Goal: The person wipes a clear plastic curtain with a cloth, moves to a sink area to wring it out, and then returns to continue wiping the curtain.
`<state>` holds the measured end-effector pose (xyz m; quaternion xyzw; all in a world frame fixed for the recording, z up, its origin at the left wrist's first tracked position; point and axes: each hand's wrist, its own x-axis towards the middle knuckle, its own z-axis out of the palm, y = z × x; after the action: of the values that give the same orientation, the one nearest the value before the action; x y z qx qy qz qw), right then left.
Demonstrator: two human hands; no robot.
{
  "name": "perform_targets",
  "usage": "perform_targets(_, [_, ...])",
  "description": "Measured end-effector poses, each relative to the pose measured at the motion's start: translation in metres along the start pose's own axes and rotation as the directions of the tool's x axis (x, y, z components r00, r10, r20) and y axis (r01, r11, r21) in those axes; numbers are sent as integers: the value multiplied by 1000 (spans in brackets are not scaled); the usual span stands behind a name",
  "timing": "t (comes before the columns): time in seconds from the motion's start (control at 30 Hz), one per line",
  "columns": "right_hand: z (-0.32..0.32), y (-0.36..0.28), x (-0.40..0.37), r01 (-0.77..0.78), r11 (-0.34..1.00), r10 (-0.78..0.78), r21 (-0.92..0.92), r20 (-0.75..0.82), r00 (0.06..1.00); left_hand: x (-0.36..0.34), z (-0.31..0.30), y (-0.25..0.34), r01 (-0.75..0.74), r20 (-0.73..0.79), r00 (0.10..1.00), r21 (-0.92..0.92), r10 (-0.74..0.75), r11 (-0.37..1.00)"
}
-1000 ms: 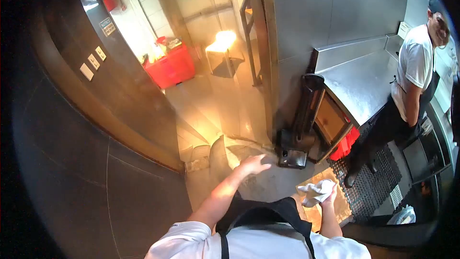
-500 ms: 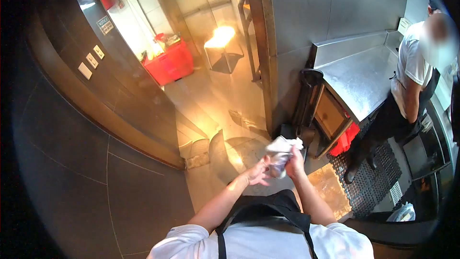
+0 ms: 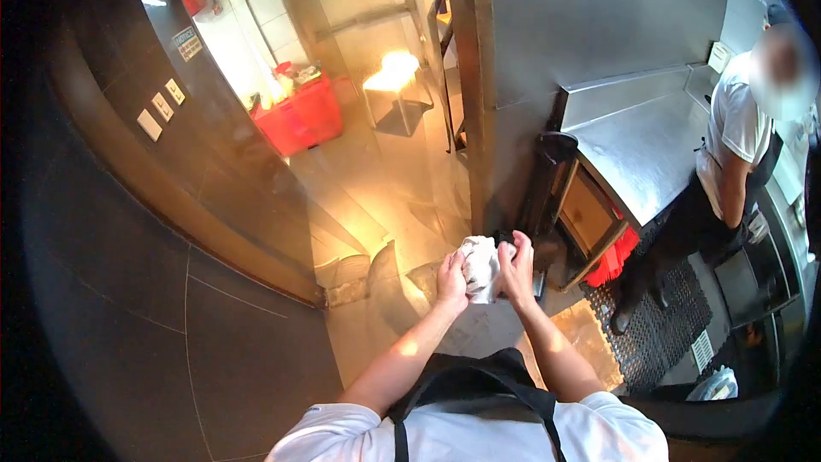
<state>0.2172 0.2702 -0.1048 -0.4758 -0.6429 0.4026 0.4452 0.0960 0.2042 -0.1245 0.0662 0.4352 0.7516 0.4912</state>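
Note:
A crumpled white cloth (image 3: 481,270) is bunched between my two hands, in front of my black apron. My left hand (image 3: 452,281) is closed round its left side. On the other side, my right hand (image 3: 516,269) presses the cloth between thumb and palm, some of its fingers pointing upward. Dark marks or folds show on the cloth; whether anything is wrapped inside it is hidden.
Ahead is a doorway with a red bin (image 3: 299,117) and a small brightly lit table (image 3: 393,77) beyond. To the right are a steel counter (image 3: 633,150), a black bin (image 3: 556,147) and a rubber mat (image 3: 654,321). A co-worker (image 3: 735,120) stands at the far right.
My left hand has come up and closed on the cloth, which is now gathered into a tighter bundle. Both hands are slightly higher. The co-worker stays in about the same place.

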Motion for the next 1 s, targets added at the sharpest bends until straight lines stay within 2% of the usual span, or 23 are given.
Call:
perform_targets(0.07, [12, 24, -25, 63, 989, -83, 137, 148, 986, 9, -7, -6, 7, -56, 998, 62, -4, 998])
perform_targets(0.1, [21, 34, -32, 84, 971, -138, 222, 239, 961, 9, -8, -11, 52, 1, 999, 73, -52, 996])
perform_targets(0.13, [15, 2, -45, -147, 908, -30, 392, 412, 911, 9, -11, -17, 97, 56, 993, 88, -102, 991])
perform_targets(0.17, [34, 29, -49, -223, 862, 68, 455, 332, 941, 7, -16, -20, 143, 109, 982, 108, -155, 984])
perform_targets(0.2, [38, 46, -39, -392, 746, 182, 539, 401, 898, 12, -26, -21, 190, 163, 965, 95, -204, 977])
perform_targets(0.23, [36, 58, -29, -540, 592, 276, 597, 480, 833, 22, -34, -14, 353, 438, 837, 27, -329, 935])
perform_targets(0.27, [21, 30, -25, -633, 361, 166, 685, 621, 766, 28, -35, 9, 429, 507, 730, 183, -459, 885])
perform_targets(0.3, [25, 48, -20, -646, 329, 251, 688, 596, 763, 38, -34, 35, 476, 545, 601, 343, -584, 810])
perform_targets(0.33, [27, 49, -18, -635, 304, 341, 711, 541, 769, 47, -22, 61, 237, 395, 706, 650, -587, 722])
perform_targets(0.37, [27, 45, -13, -617, 284, 427, 734, 479, 767, 75, -21, 71, -70, 432, 807, 746, -402, 662])
perform_targets(0.4, [21, 35, -7, -666, 98, 244, 740, 631, 737, 113, -23, 77, -347, 581, 800, 653, -151, 673])
perform_targets(0.43, [20, 36, -1, -665, 8, 311, 746, 630, 711, 135, -8, 106, -381, 537, 843, 631, -25, 676])
perform_targets(0.47, [21, 25, 3, -657, -28, 281, 754, 636, 718, 144, 16, 150, -248, 442, 893, 643, -87, 725])
perform_targets(0.53, [28, 11, 10, -639, -77, 257, 765, 634, 729, 186, 40, 212, -162, 438, 894, 518, -97, 840])
perform_targets(0.6, [37, 12, 13, -621, -104, 274, 777, 623, 733, 235, 54, 260, -198, 440, 898, 442, -19, 875])
perform_targets(0.67, [45, -9, 14, -600, -66, 272, 797, 593, 757, 298, 51, 296, -218, 463, 879, 176, 115, 960])
perform_targets(0.7, [45, -20, 14, -590, -49, 272, 806, 579, 769, 289, 63, 323, -246, 391, 904, 140, 175, 959])
perform_targets(0.73, [45, -27, 15, -592, -61, 241, 803, 588, 773, 337, 47, 338, -275, 384, 901, 142, 203, 951])
perform_targets(0.77, [48, -23, 17, -548, -67, 262, 834, 545, 797, 355, 45, 351, -463, 386, 842, 156, 378, 872])
perform_targets(0.83, [53, -4, 17, -454, -83, 306, 887, 457, 835, 390, 43, 377, -770, 351, 635, 221, 688, 598])
perform_targets(0.9, [53, 3, 12, -363, -46, 313, 930, 359, 879, 390, 51, 403, -771, 166, 526, 507, 834, 385])
perform_targets(0.93, [52, 7, 9, -320, -59, 339, 946, 321, 884, 394, 53, 412, -787, 129, 505, 476, 854, 393])
perform_targets(1.0, [49, 12, 1, -223, -92, 403, 970, 241, 883, 396, 50, 420, -768, 75, 551, 437, 831, 469])
